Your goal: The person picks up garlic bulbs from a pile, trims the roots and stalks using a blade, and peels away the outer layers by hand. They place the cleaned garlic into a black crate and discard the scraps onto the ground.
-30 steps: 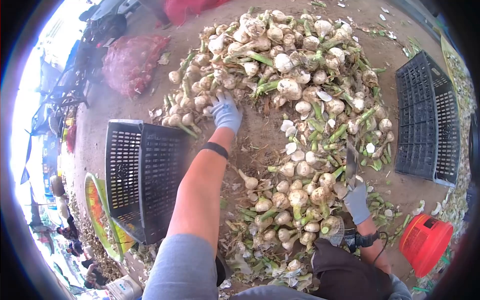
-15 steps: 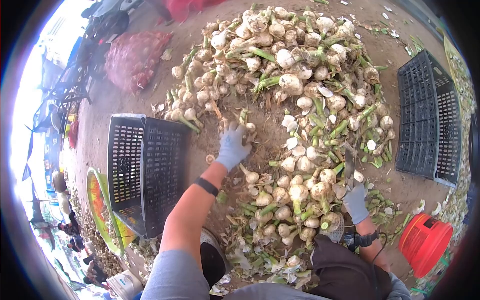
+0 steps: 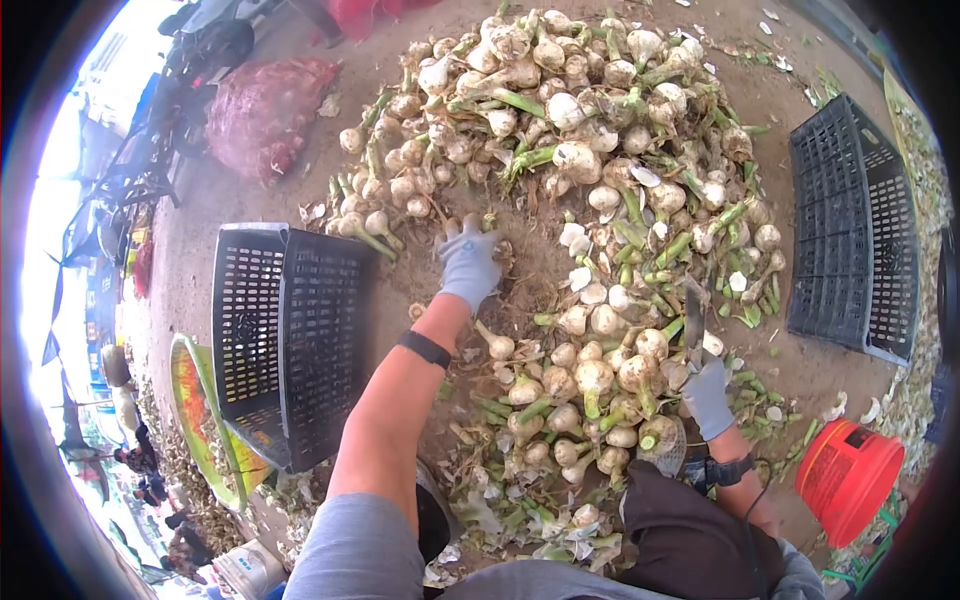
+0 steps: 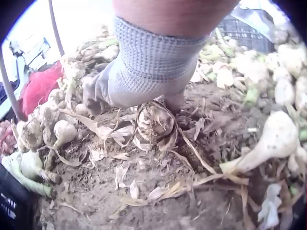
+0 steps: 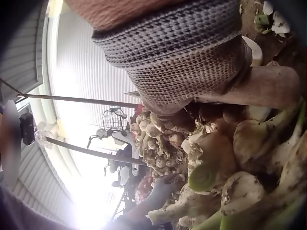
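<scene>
My gloved left hand (image 3: 468,265) reaches down to the soil with its fingers spread. Right beside its thumb lies a garlic bulb (image 3: 504,252) with a short green stem. From the left wrist view, that bulb (image 4: 154,123) shows its root end directly under the hand, among dry leaves. In my gloved right hand (image 3: 709,398) I grip a knife (image 3: 693,318), its blade pointing away from me. Its pale handle (image 5: 276,86) sticks out past the glove in the right wrist view. Several trimmed and untrimmed garlic bulbs (image 3: 594,377) lie left of the right hand.
A large heap of garlic (image 3: 570,110) rises ahead. Black plastic crates stand at left (image 3: 325,330) and right (image 3: 845,230). A red bucket (image 3: 848,480) is at lower right, a red mesh sack (image 3: 265,115) at upper left. Cut stems and peelings litter the ground.
My left hand came back from the left edge of the heap towards me, then moved slightly forward to the lone bulb. The right hand with the knife has hardly moved.
</scene>
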Tool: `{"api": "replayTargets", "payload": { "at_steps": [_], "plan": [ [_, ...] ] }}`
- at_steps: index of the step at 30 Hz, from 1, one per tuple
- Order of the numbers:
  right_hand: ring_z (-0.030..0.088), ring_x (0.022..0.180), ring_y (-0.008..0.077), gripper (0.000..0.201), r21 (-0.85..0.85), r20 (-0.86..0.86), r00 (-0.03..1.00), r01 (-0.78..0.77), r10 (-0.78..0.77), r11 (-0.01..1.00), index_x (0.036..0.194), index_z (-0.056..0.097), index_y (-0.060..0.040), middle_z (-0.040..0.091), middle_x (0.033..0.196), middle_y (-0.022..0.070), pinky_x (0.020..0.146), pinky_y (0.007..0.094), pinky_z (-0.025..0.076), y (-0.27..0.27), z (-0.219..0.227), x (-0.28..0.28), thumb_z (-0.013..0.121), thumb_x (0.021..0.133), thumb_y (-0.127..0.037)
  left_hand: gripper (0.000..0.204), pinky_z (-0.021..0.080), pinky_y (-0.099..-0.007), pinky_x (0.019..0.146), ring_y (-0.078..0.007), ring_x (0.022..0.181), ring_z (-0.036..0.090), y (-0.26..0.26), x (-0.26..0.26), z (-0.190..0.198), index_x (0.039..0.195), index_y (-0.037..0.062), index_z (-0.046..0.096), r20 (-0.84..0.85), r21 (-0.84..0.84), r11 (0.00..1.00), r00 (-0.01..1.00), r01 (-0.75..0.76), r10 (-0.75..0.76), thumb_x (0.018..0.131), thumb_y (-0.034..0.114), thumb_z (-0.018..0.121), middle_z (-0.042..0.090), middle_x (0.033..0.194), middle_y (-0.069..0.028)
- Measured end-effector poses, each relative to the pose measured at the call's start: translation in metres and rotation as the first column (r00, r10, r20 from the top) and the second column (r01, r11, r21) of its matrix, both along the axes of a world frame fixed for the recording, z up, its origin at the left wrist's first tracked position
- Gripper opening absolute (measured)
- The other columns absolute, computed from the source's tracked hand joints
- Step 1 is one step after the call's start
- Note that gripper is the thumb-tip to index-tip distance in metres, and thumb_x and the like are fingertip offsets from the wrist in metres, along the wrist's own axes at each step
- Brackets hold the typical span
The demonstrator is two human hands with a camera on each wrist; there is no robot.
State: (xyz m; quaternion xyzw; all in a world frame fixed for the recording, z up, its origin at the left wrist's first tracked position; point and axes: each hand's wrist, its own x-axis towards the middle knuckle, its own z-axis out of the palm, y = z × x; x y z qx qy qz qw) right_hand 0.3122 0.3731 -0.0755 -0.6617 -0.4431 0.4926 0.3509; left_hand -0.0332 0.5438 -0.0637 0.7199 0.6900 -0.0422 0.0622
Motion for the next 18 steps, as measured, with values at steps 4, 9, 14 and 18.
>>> {"api": "replayTargets", "payload": {
  "at_steps": [4, 9, 14, 18],
  "plan": [
    [0.050, 0.069, 0.0068, 0.027, -0.090, -0.007, 1.000, -0.008, 0.008, 0.996, 0.094, 0.062, 0.0040, 0.060, 0.079, 0.0004, 0.061, 0.0250, 0.045, -0.005, 0.006, 0.003, 0.076, 0.078, -0.014, 0.034, 0.024, -0.0449, 0.111, -0.0283, 0.122, 0.045, -0.014, 0.026, 0.025, 0.100, 0.0164, 0.069, 0.280, 0.102, 0.978, 0.939, 0.180, -0.202, 0.067, 0.019, 0.072, 0.055, 0.121, -0.0077],
    [0.055, 0.075, 0.0084, 0.030, -0.075, 0.039, 0.999, -0.016, 0.019, 0.997, 0.102, 0.061, 0.0036, 0.064, 0.087, 0.0041, 0.066, 0.0258, 0.048, -0.004, 0.002, 0.005, 0.075, 0.079, -0.010, 0.027, 0.032, -0.0470, 0.104, -0.0248, 0.103, 0.056, -0.059, 0.078, 0.042, 0.093, 0.0091, 0.059, 0.590, 0.232, 0.944, 0.738, 0.235, -0.329, 0.067, 0.014, 0.066, 0.059, 0.096, -0.0106],
    [0.061, 0.078, 0.0092, 0.032, -0.087, -0.633, 0.774, -0.044, -0.021, 0.995, 0.113, 0.059, 0.0014, 0.064, 0.094, 0.0045, 0.063, 0.0227, 0.051, 0.001, 0.062, -0.024, 0.070, 0.083, -0.005, 0.041, 0.034, -0.0510, 0.100, -0.0299, 0.101, 0.057, -0.107, 0.137, 0.065, 0.102, 0.0103, 0.059, 0.467, 0.178, 0.846, 0.713, 0.503, -0.523, 0.064, 0.021, 0.071, 0.060, 0.098, -0.0127],
    [0.061, 0.074, 0.0098, 0.026, -0.138, -0.599, 0.800, -0.084, -0.016, 0.987, 0.108, 0.062, 0.0011, 0.064, 0.087, 0.0027, 0.062, 0.0231, 0.051, -0.008, 0.074, -0.017, 0.069, 0.083, -0.004, 0.052, 0.038, -0.0466, 0.097, -0.0358, 0.107, 0.053, -0.134, 0.146, 0.075, 0.111, 0.0088, 0.060, 0.703, 0.081, 0.866, 0.588, 0.493, -0.400, 0.062, 0.020, 0.076, 0.058, 0.105, -0.0139]
  ]
}}
